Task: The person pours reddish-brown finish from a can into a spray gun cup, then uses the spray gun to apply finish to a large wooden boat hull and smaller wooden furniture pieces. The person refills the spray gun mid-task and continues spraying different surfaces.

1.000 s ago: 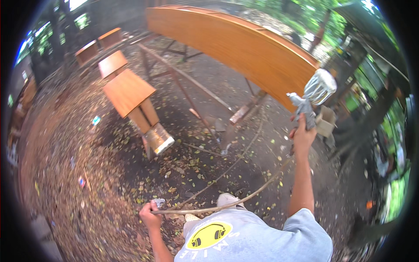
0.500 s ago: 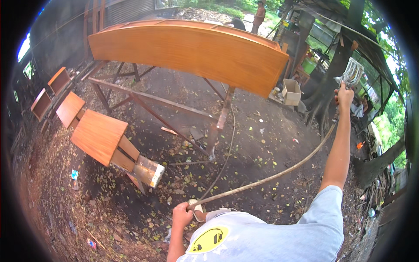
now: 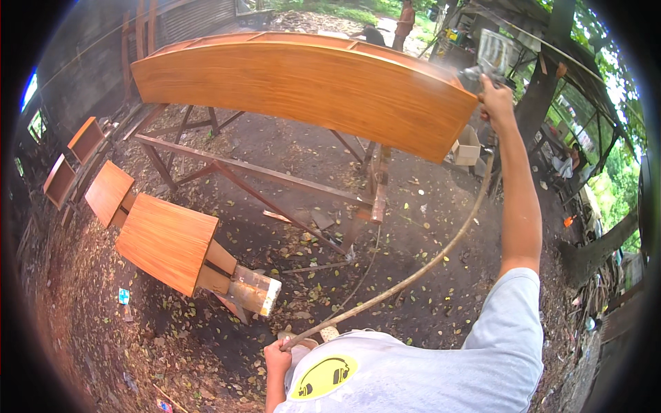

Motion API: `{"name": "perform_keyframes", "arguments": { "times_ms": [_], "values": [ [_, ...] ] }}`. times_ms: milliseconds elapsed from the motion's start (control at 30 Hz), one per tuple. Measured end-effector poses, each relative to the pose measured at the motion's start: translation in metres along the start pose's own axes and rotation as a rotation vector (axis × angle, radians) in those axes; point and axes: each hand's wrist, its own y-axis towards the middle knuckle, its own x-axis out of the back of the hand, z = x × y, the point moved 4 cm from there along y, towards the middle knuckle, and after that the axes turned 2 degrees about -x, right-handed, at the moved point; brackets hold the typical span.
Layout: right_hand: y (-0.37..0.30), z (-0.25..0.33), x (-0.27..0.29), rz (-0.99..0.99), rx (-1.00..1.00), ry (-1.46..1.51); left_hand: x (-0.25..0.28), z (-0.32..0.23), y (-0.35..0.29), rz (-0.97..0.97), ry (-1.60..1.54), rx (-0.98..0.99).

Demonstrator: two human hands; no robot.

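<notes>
My right hand [image 3: 498,104], arm stretched out ahead, is closed round the handle of a spray gun [image 3: 493,60] with a pale cup on top. The gun's nozzle faces left, at the far right corner of a long orange-brown wooden cabinet [image 3: 303,89] lying on its side. A faint mist hangs by that corner. From the gun a brown hose [image 3: 412,278] curves down to my left hand [image 3: 277,359], whose fingers are wrapped round it near my waist. The cabinet's broad smooth panel faces me, and framed compartments show along its upper edge.
A dark trestle frame [image 3: 258,162] carries the cabinet. On the left, wooden panels [image 3: 169,242] and two open drawers [image 3: 60,180] rest on supports. A cardboard box [image 3: 467,146], tree trunk [image 3: 540,89] and another person [image 3: 404,26] are beyond. Leaves litter the dirt ground.
My right hand has brought the spray gun leftward, from beside the tree to the cabinet's right end, and mist now shows there. The hose has swung with it; my left hand still grips it.
</notes>
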Motion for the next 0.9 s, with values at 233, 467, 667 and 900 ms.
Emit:
{"name": "perform_keyframes", "arguments": {
  "times_ms": [233,467,667,900],
  "values": [
    [-0.026,0.049,-0.150,0.121,0.028,0.035,0.068,0.034,0.037,-0.137,-0.135,0.084],
    [-0.054,0.091,-0.312,0.243,0.041,0.074,0.117,0.063,0.038,-0.234,-0.116,0.150],
    [-0.068,0.121,-0.447,0.328,0.072,0.148,0.121,0.078,0.034,-0.293,-0.151,0.309],
    [-0.075,0.144,-0.590,0.416,0.112,0.155,0.116,0.057,0.055,-0.316,-0.136,0.465]
  ]
}}
